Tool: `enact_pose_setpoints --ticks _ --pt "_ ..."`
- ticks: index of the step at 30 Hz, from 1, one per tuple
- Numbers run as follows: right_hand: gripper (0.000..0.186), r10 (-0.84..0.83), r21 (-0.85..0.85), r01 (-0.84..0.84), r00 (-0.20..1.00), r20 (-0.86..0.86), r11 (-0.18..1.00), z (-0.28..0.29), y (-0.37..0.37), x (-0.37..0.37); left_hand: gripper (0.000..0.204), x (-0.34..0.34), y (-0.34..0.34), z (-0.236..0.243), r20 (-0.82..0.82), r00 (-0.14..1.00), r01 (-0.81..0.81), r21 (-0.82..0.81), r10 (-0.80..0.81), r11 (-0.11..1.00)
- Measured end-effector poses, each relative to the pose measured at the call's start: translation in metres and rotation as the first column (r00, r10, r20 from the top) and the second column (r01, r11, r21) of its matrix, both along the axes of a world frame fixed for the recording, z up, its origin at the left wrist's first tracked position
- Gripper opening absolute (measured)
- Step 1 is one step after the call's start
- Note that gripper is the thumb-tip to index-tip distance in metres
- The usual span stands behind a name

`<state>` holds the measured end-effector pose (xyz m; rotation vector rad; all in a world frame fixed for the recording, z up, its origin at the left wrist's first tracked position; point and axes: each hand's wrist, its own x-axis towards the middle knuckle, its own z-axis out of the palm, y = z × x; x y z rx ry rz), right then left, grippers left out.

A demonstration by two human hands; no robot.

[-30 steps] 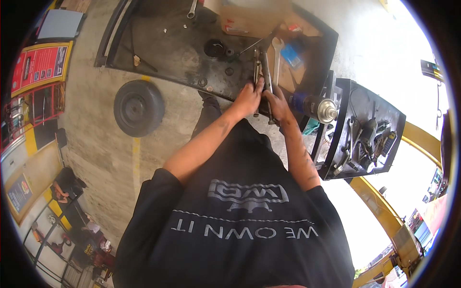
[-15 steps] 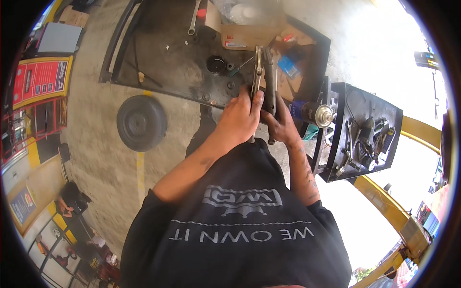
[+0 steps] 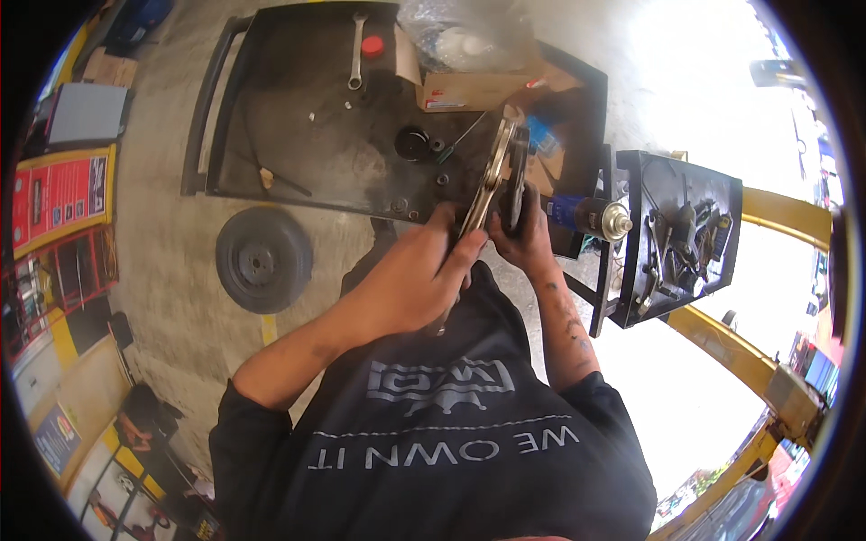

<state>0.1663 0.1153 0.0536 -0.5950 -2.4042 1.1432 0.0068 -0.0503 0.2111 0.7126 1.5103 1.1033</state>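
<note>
Left hand [image 3: 413, 278] has come in toward your chest since half a second ago; silver plier-like tool [image 3: 492, 171] swung with it, now tipped to 1 o'clock, tail at 7. Right hand [image 3: 528, 234] roughly where it was.

Grip: left fingers wrapped round the tool's mid-length, thumb pressed along its side. Right thumb and fingers pinch the lower end of a dark metal piece [image 3: 518, 176], just to 3 o'clock of the tool. Can't tell if tool and piece touch; exact finger contact on the right is part hidden.

To do it well, I'd judge: keep the two close and steady, wrists relaxed, thumb clear of the tool's pivot. Watch the tail, it's close to your shirt [image 3: 469, 451].

Nearest obstacle: spray can [image 3: 577, 215] at 3, just beside your right hand. An elbow-out move could knock it. On the black workbench [image 3: 298, 90]: green-handled screwdriver [image 3: 445, 156] and black round cup [image 3: 412, 143] at 11, blue packet [image 3: 542, 135] at 1, open cardboard box [image 3: 460, 95] at 12 limiting forward reach. Farther at 11, a combination wrench [image 3: 357, 54]. Wheel [image 3: 263, 260] on the floor at 9. Tool tray [image 3: 657, 176] at 3, beyond the can; yellow beam [image 3: 785, 216] past it.
</note>
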Motion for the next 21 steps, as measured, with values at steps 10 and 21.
enact_pose_setpoints --ticks 10,21 --pt "0.085 0.037 0.175 -0.036 0.999 -0.005 0.984 0.011 0.023 -0.019 0.044 -0.038 -0.028 0.022 -0.14 0.972 0.191 0.011 -0.187 0.982" --pt "0.059 -0.029 0.381 0.058 0.996 -0.082 0.923 0.052 0.034 -0.053 0.052 -0.08 -0.037 0.056 -0.036 0.967 0.248 -0.05 -0.25 0.967"
